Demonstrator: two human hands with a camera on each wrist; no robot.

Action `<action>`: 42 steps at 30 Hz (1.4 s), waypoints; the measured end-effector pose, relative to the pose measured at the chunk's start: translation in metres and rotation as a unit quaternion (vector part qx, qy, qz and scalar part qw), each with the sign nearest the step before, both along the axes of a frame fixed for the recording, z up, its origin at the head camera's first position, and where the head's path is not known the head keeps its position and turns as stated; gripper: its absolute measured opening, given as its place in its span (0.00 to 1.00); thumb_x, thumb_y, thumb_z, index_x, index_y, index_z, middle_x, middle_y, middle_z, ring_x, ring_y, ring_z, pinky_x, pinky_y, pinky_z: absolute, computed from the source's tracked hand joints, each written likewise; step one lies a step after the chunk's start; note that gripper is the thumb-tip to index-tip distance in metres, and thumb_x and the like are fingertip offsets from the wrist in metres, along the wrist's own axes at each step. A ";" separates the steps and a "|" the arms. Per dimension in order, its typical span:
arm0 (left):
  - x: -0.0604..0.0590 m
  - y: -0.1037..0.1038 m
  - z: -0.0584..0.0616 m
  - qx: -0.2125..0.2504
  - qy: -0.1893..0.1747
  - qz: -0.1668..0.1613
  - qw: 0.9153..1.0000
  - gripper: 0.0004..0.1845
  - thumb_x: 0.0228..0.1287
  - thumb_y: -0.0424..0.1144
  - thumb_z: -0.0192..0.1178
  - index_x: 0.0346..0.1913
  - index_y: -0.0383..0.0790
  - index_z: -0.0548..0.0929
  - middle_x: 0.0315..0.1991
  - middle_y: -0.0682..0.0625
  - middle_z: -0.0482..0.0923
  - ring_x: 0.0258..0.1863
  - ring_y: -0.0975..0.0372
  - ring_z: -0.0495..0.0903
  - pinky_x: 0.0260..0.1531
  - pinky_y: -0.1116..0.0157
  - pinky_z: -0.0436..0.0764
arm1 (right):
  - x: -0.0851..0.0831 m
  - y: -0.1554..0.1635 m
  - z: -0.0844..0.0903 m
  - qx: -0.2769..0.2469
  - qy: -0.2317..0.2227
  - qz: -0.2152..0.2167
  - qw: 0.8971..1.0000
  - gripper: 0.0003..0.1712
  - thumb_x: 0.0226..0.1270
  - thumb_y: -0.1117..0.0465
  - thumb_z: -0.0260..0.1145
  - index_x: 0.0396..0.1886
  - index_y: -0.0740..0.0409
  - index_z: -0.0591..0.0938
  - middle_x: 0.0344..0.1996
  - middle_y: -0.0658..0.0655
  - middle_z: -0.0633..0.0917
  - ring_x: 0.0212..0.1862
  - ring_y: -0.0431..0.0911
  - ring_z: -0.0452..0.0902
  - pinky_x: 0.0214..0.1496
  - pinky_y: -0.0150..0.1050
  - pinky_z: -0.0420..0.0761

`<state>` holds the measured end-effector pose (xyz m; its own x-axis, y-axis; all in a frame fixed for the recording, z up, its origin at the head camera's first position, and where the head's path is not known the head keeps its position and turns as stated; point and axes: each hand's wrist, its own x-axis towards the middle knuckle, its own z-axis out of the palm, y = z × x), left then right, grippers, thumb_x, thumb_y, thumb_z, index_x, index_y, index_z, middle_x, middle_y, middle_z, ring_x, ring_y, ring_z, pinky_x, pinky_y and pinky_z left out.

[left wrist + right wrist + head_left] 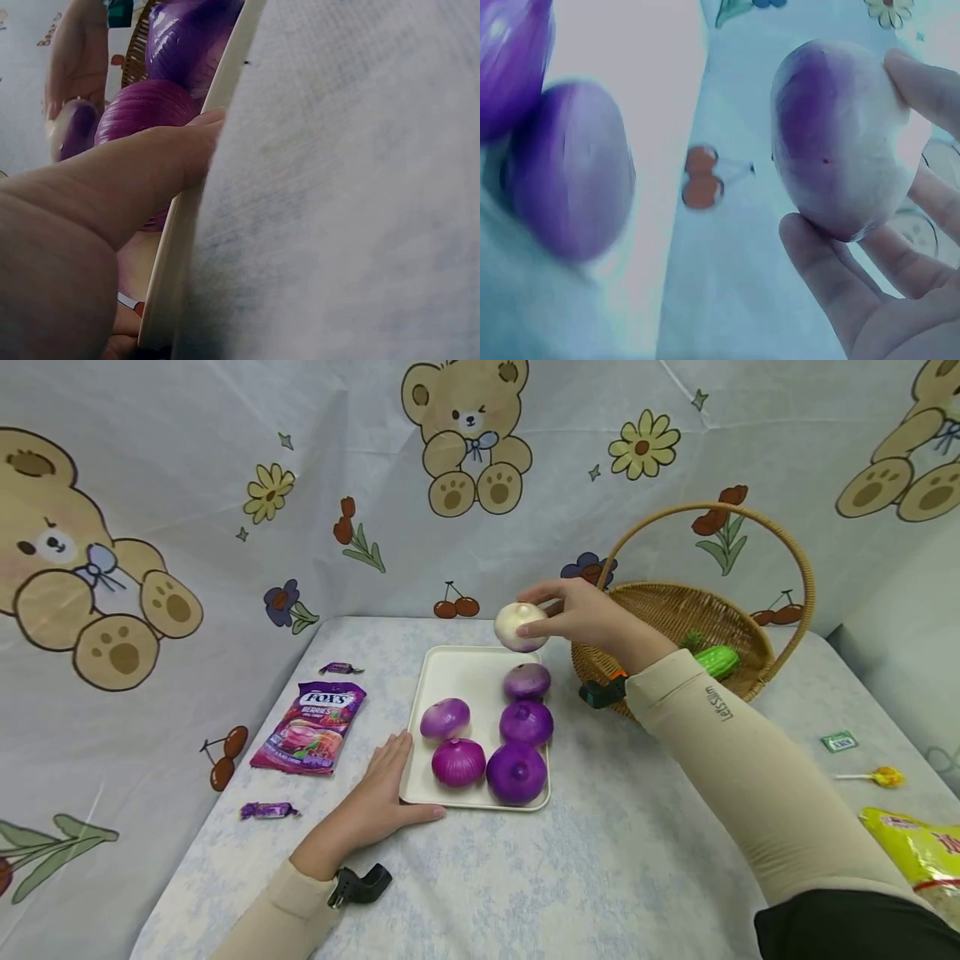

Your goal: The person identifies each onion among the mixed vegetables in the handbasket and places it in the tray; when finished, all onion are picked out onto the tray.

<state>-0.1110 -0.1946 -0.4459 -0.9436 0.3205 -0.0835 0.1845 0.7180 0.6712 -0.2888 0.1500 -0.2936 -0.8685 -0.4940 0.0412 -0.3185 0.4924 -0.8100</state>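
My right hand (573,614) holds a white-and-purple onion (519,627) above the far right corner of a white tray (468,672). In the right wrist view, thumb and fingertips pinch the onion (840,142) at its sides. My left hand (378,802) rests against the tray's near left corner, fingers extended along the left side and thumb along the front edge. In the tray lie several purple onions: a ribbed one (458,762), a pale one (446,718), and a right-hand row with a dark one (517,772) nearest me. The left wrist view shows my thumb (150,161) touching the tray rim.
A wicker basket (675,597) with green vegetables (717,662) stands right of the tray, behind my right forearm. Left lie a purple candy bag (311,728) and wrapped candies (268,811). At right are a lollipop (885,777), a green packet (838,742) and a yellow bag (915,856).
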 end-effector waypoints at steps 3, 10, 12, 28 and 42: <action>0.000 0.001 -0.001 0.003 -0.003 -0.001 1.000 0.72 0.54 0.65 0.78 0.85 0.31 0.43 0.85 0.39 0.39 0.83 0.48 0.32 0.79 0.46 0.35 | -0.002 -0.019 -0.010 0.002 -0.001 0.016 1.000 0.33 0.66 0.55 0.80 0.68 0.58 0.82 0.61 0.59 0.81 0.56 0.55 0.83 0.55 0.50 0.83; -0.001 0.000 -0.001 0.001 -0.001 -0.004 1.000 0.72 0.54 0.66 0.77 0.85 0.31 0.43 0.85 0.39 0.39 0.83 0.49 0.32 0.79 0.47 0.35 | -0.006 -0.059 -0.032 0.032 -0.003 0.040 0.999 0.33 0.65 0.53 0.81 0.66 0.59 0.83 0.60 0.61 0.84 0.60 0.55 0.79 0.59 0.49 0.80; -0.001 0.000 -0.001 0.001 -0.001 -0.003 1.000 0.72 0.54 0.66 0.77 0.85 0.31 0.43 0.85 0.39 0.39 0.83 0.48 0.32 0.79 0.47 0.35 | -0.008 -0.068 -0.039 0.051 -0.001 0.043 0.998 0.33 0.65 0.53 0.81 0.66 0.60 0.83 0.60 0.61 0.84 0.62 0.54 0.78 0.62 0.49 0.79; -0.001 -0.002 0.000 0.000 -0.005 -0.006 1.000 0.72 0.55 0.66 0.77 0.85 0.31 0.43 0.85 0.38 0.39 0.83 0.48 0.32 0.79 0.45 0.35 | -0.012 -0.102 -0.071 0.178 0.016 0.073 0.981 0.32 0.67 0.53 0.79 0.66 0.60 0.82 0.61 0.63 0.84 0.65 0.52 0.77 0.70 0.44 0.72; -0.001 -0.002 0.000 0.002 -0.008 -0.002 1.000 0.72 0.54 0.66 0.77 0.85 0.32 0.43 0.85 0.39 0.39 0.83 0.49 0.32 0.79 0.46 0.36 | 0.002 -0.096 -0.057 0.187 0.057 0.069 0.978 0.32 0.71 0.52 0.75 0.69 0.60 0.81 0.64 0.64 0.82 0.65 0.56 0.77 0.69 0.47 0.74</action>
<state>-0.1118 -0.1962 -0.4460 -0.9406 0.3255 -0.0970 0.1775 0.7146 0.6766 -0.2867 0.0544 -0.3507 -0.7932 -0.6046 -0.0723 -0.4795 0.6934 -0.5378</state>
